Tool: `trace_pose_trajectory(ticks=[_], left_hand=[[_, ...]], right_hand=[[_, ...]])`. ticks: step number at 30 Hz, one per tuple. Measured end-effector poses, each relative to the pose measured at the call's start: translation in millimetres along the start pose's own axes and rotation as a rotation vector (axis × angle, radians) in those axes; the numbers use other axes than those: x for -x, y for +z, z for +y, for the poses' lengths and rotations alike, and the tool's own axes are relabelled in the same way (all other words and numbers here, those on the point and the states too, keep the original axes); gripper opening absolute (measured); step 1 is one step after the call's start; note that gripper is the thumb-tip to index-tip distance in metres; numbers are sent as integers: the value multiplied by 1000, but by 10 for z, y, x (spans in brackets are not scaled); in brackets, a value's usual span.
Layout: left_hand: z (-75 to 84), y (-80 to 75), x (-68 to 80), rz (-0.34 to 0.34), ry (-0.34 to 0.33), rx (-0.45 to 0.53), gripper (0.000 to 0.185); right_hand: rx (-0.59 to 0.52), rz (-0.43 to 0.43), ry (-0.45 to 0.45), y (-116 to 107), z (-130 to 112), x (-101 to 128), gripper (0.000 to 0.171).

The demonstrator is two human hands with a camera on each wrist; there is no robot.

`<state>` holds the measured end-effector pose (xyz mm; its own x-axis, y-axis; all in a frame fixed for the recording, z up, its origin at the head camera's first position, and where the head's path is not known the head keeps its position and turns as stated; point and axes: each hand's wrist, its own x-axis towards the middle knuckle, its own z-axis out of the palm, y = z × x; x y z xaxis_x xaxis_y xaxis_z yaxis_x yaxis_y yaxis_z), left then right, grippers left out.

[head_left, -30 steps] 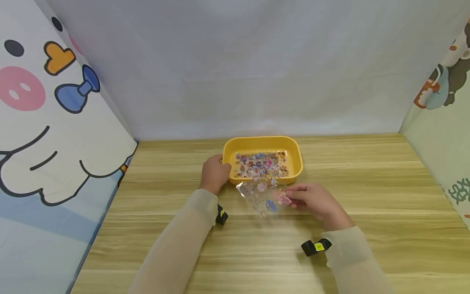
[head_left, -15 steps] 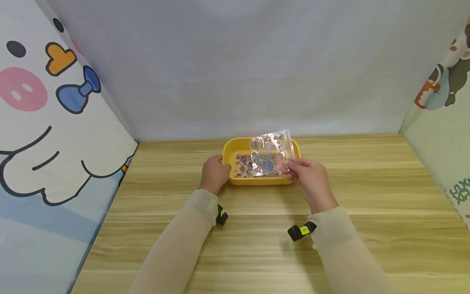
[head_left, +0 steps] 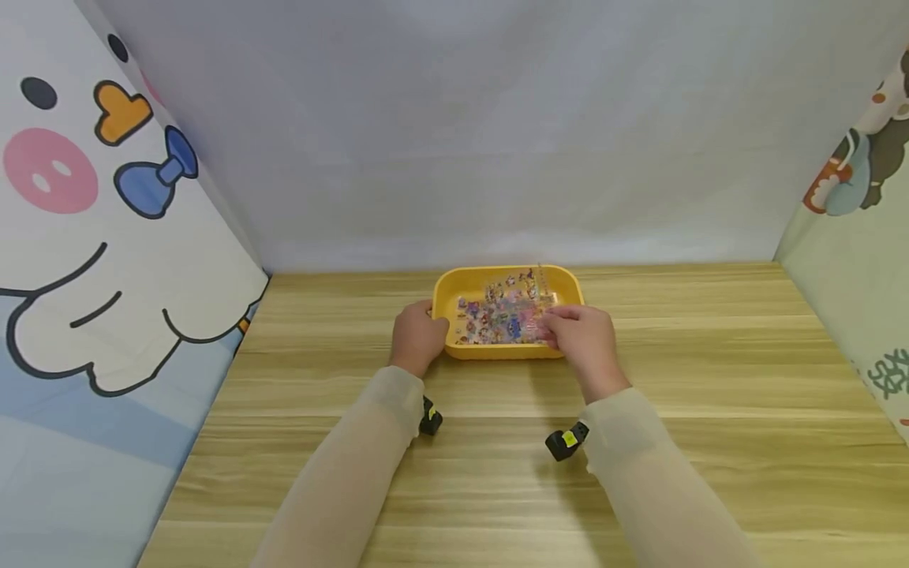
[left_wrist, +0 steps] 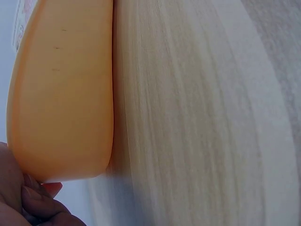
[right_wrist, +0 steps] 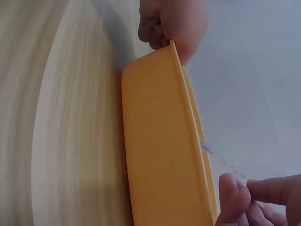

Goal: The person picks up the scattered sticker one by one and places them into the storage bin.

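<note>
A yellow plastic tray (head_left: pixel 454 285) sits on the table, with several clear sticker sheets (head_left: pixel 470 325) inside it. My left hand (head_left: pixel 417 335) grips the tray's left rim, thumb over the edge; the left wrist view shows its curled fingers (left_wrist: pixel 44 205) at the tray's corner. Between thumb and fingers my right hand (head_left: pixel 585 335) pinches a transparent sticker sheet (head_left: pixel 529 288) by its right side, over the tray. In the right wrist view that sheet (right_wrist: pixel 221 157) appears edge-on, slanting down past the tray's rim. Its lower part blends with the sheets beneath, so whether they touch I cannot tell.
The wood-grain table (head_left: pixel 490 489) extends around the tray on both sides and in front. Behind it hangs a pale cloth backdrop (head_left: pixel 497 142). Cartoon-printed panels stand at left (head_left: pixel 128 276) and right (head_left: pixel 852 276).
My right hand has carried the sticker sheet from in front of the tray up and left over it, then lowered it. The left hand keeps its grip on the rim.
</note>
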<state>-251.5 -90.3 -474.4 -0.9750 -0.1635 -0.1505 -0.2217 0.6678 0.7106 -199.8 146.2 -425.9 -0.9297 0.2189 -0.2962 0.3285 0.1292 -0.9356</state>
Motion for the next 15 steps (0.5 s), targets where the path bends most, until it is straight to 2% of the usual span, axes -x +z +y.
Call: trace_pose_trajectory(ticks=[4,7,11,15], left_hand=[[-16,-30,39,-10,5,-1,42],[-27,-53,72,-16,7,-1,42],[-49,-77,109,-24,12,-2,43],[-81,-96,137,-31,22,-2,43]], right_hand=[[115,-20,-14,35,-31,78,31],[242,-17,-37,48,-37,128,32],[454,7,-94,49,-40,201,41],[580,47,-146,36,-39,294,46]])
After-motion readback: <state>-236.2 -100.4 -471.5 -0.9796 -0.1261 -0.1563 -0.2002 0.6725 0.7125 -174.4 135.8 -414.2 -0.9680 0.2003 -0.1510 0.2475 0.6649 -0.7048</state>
